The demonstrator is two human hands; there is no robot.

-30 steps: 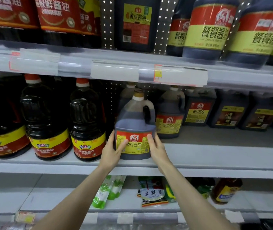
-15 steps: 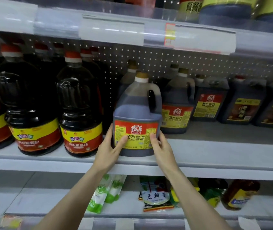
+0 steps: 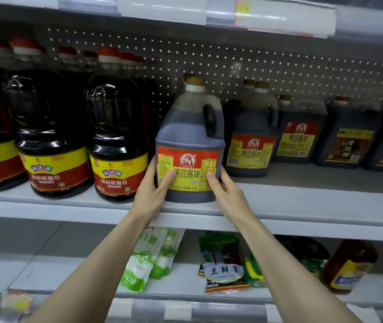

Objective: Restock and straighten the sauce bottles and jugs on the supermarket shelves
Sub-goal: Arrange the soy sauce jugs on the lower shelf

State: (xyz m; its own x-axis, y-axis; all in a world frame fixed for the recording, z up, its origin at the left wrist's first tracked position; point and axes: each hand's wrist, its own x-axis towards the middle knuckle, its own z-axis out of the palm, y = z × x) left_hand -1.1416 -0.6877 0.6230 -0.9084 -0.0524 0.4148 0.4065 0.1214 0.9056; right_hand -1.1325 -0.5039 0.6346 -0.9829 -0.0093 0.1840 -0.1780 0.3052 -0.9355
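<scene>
Soy sauce jug [image 3: 189, 145]: upright at shelf front edge [image 3: 302, 215], gripped low by left hand [image 3: 153, 194] and right hand [image 3: 229, 194]. Bare shelf beside right hand; dark bottle [image 3: 118, 145] just beside left.

The soy sauce jug [image 3: 189, 145] stands at the front edge of the middle shelf [image 3: 302, 206]. The left hand [image 3: 153, 194] holds its left side and the right hand [image 3: 226, 194] its right side. Left of it stand the round bottles [image 3: 115, 148], in rows going back. Right of it and further back stands a second jug [image 3: 251, 141], then the square jugs [image 3: 298, 138]. The pegboard [image 3: 232, 61] is behind all of them. On the lower shelf [image 3: 46, 271] lie pouches [image 3: 148, 257], with bean paste packets [image 3: 224, 269] to their right.
</scene>
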